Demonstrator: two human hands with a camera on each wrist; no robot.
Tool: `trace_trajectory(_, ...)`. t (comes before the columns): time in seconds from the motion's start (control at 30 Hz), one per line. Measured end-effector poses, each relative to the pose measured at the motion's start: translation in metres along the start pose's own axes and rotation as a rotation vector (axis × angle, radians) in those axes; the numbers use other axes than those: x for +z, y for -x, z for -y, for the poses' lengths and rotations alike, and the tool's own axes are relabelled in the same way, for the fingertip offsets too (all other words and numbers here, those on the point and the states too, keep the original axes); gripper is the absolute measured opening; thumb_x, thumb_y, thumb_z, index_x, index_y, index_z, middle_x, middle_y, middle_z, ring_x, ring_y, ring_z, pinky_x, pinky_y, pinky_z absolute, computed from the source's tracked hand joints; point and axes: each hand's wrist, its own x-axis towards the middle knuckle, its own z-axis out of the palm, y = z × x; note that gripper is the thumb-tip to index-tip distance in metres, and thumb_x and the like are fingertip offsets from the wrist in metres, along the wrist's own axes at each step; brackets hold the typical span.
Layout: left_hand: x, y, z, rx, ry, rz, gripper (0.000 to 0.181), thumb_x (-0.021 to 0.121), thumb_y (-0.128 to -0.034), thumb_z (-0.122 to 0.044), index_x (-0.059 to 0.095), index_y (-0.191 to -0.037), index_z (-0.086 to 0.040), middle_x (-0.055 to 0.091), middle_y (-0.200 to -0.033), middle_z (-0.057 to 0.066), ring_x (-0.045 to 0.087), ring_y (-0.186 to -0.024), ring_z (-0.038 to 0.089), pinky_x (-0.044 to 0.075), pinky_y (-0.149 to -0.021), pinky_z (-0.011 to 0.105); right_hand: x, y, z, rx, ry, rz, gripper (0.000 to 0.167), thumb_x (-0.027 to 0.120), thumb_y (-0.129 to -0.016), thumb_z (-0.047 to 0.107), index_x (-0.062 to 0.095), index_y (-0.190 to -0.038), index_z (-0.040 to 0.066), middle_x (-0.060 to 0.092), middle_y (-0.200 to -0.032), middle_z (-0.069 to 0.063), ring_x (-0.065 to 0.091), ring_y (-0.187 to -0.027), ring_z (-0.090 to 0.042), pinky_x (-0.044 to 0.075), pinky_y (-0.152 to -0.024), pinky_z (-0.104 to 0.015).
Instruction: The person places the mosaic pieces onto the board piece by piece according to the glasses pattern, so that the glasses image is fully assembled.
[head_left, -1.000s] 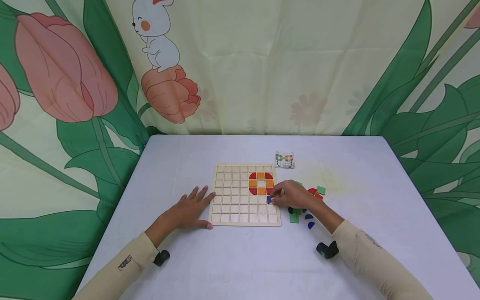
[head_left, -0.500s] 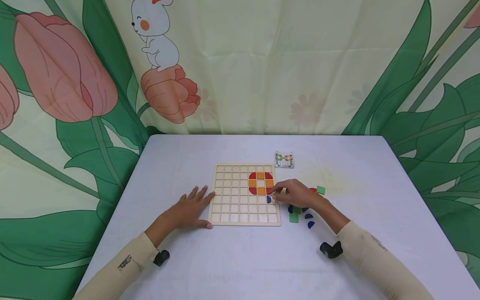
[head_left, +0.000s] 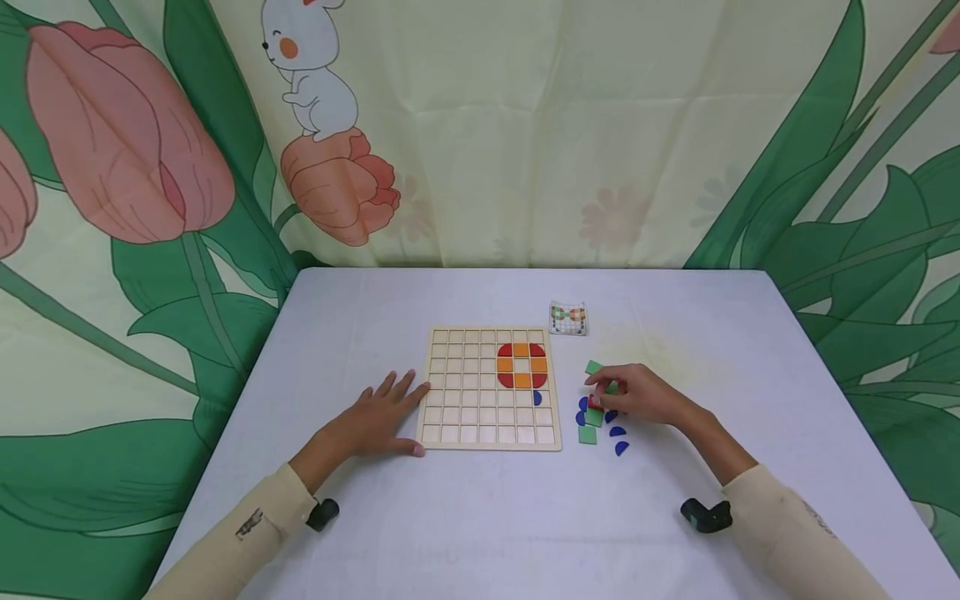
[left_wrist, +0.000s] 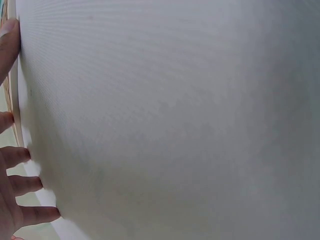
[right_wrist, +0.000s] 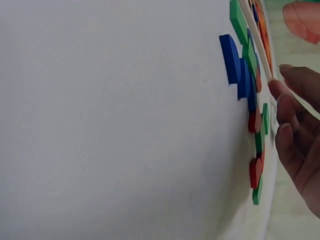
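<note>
A wooden grid board lies mid-table, with red and orange pieces forming a ring at its upper right. Below the ring sits one blue half-round piece. My left hand is spread flat, its thumb and index finger touching the board's left edge; its fingers show in the left wrist view. Over the loose pieces right of the board hovers my right hand, fingers loosely bent and nothing visible between them. Beneath it lie green squares, blue half-rounds and red pieces, partly hidden.
A small pattern card lies beyond the board's upper right corner. White cloth covers the table. A printed curtain hangs behind the far edge. Dark wrist cameras hang by both sleeves.
My right hand has left the blue half-round piece on the board and moved right, over the loose pieces. The left hand stays at the board's edge.
</note>
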Motion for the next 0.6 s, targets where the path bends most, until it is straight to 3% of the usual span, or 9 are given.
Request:
trace_trajectory(0.37, 0.001, -0.001, -0.001, -0.011, -0.009, 0.011, 0.106, 0.068, -0.0793, -0.072, 0.024, -0.161, -0.021, 0.016, -0.168, 0.016, 0.016, -0.152, 0.048, 0.029, -0.111, 0.071, -0.003, 0.02, -0.014, -0.002, 0.045, 0.008, 0.046, 0.081, -0.084, 0.013, 0.066, -0.127, 0.011, 0.071, -0.099, 0.004, 0.055, -0.079, -0.016, 0.05, -0.062, -0.021)
trace_trajectory(0.6, 0.003, -0.002, 0.001, -0.004, -0.012, -0.002, 0.105, 0.067, -0.08, -0.072, 0.024, -0.161, -0.02, 0.016, -0.168, 0.016, 0.016, -0.152, 0.048, 0.029, -0.111, 0.071, -0.001, 0.021, -0.015, -0.025, 0.103, 0.023, 0.045, 0.082, -0.083, 0.013, 0.067, -0.126, 0.01, 0.067, -0.097, 0.005, 0.053, -0.08, -0.013, 0.048, -0.061, -0.02)
